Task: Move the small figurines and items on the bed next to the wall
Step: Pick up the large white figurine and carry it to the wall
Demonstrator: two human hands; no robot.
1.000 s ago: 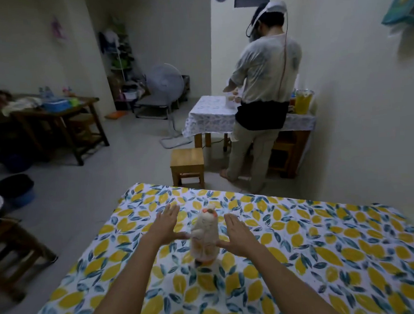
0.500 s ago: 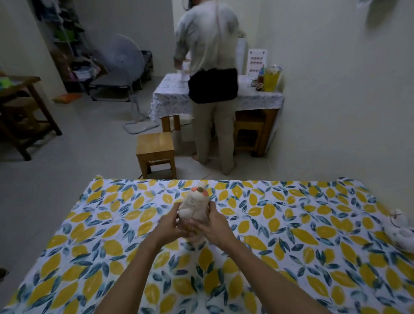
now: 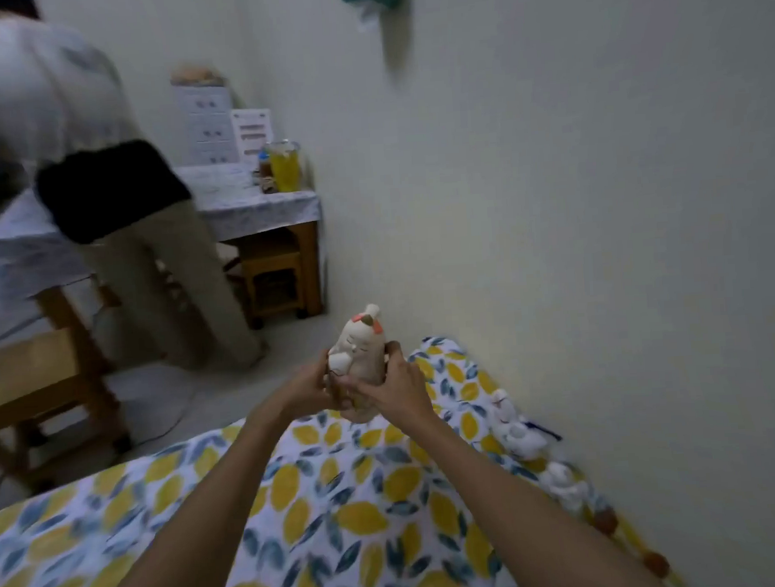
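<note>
Cream cat figurine [image 3: 358, 350] clasped between both hands' fingers [image 3: 392, 359].

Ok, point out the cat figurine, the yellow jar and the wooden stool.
cat figurine [image 3: 357, 347], head view, on its face
yellow jar [image 3: 285, 169], head view, on its side
wooden stool [image 3: 22, 365], head view, on its seat

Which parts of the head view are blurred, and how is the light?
Head view: dim, even indoor light. The standing person at upper left is strongly motion-blurred; the cat figurine held by both hands is fairly sharp; the small white figurines by the wall are soft.
</note>
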